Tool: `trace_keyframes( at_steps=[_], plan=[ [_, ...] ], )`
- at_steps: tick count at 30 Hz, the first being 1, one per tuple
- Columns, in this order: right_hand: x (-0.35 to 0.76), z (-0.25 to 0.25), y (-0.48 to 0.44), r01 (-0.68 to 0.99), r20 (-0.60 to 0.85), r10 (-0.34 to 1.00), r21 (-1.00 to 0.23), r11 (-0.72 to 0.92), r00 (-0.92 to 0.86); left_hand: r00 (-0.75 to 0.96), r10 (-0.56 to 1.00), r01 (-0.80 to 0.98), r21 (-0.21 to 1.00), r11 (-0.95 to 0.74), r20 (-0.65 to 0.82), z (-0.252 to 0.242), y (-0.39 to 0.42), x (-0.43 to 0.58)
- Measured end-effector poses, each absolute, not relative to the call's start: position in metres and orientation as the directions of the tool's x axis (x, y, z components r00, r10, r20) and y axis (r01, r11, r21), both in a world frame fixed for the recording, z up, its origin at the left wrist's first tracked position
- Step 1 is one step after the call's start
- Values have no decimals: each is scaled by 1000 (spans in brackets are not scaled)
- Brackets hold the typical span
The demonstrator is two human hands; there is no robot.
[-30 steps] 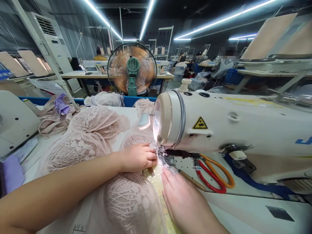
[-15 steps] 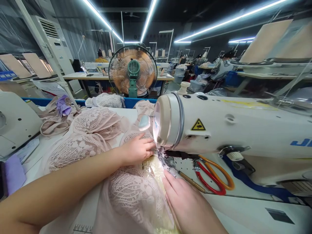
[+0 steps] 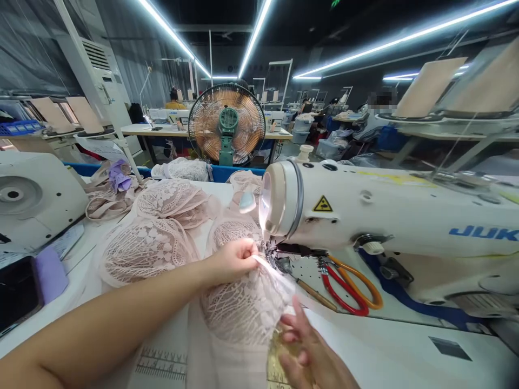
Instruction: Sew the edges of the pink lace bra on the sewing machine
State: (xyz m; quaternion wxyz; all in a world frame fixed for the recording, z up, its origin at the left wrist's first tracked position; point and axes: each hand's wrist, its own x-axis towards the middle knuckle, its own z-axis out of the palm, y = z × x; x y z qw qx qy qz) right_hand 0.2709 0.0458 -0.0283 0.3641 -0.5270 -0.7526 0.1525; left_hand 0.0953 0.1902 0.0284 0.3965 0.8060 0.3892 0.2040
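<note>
A long workshop is being lit by strip lights overhead, and a fan [image 3: 226,123] is standing behind the white table [image 3: 389,346]. On that table a white sewing machine [image 3: 365,210] is seated, its lamp glowing down at the needle area. A piece of pink lace [image 3: 243,302] is being held taut just in front of the needle, lifted a little off the table between the two hands. Its upper edge is being pinched by the left hand [image 3: 235,260], fingers closed on the fabric right beside the machine's foot. The lower end is being gripped by the right hand [image 3: 304,351] at the bottom of the frame, fingers curled loosely around a yellowish patch of the cloth. Red and orange scissors [image 3: 352,286] are lying under the machine's arm, just right of the lace, untouched. More pink lace pieces [image 3: 154,232] are being left heaped on the table to the left, and another machine [image 3: 32,200] is showing at the far left edge. Other people are seated at distant tables.
</note>
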Motion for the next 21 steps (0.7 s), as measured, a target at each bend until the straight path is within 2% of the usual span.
trace_keyframes(
  at_steps=[3, 5, 7, 8, 11, 12, 13, 16, 21],
  plan=[
    [250, -21, 53, 590, 295, 917, -702, 399, -269, 450, 892, 550, 777, -308, 35, 21, 190, 89],
    [246, -15, 60, 605, 207, 948, -732, 313, -240, 397, 914, 604, 726, -330, 84, 18, 186, 84],
    [248, -9, 66, 651, 128, 975, -727, 217, -182, 424, 897, 669, 626, -401, 121, 18, 179, 81],
    [250, -7, 69, 676, 93, 982, -714, 181, -165, 481, 868, 712, 525, -467, 120, 19, 175, 80],
    [256, -6, 72, 730, 36, 988, -669, 137, -153, 656, 755, 752, 90, -653, -7, 24, 164, 81],
    [258, -8, 72, 740, 32, 987, -659, 137, -155, 672, 738, 738, -25, -674, -60, 26, 161, 83],
    [259, -10, 73, 752, 30, 988, -645, 137, -154, 668, 738, 733, -88, -674, -96, 28, 159, 85],
    [263, -15, 76, 806, 18, 987, -574, 143, -163, 635, 756, 746, -131, -653, -159, 34, 159, 94],
    [271, -16, 84, 852, -14, 987, -507, 132, -161, 627, 751, 755, -75, -651, -208, 41, 170, 103]
  ],
)
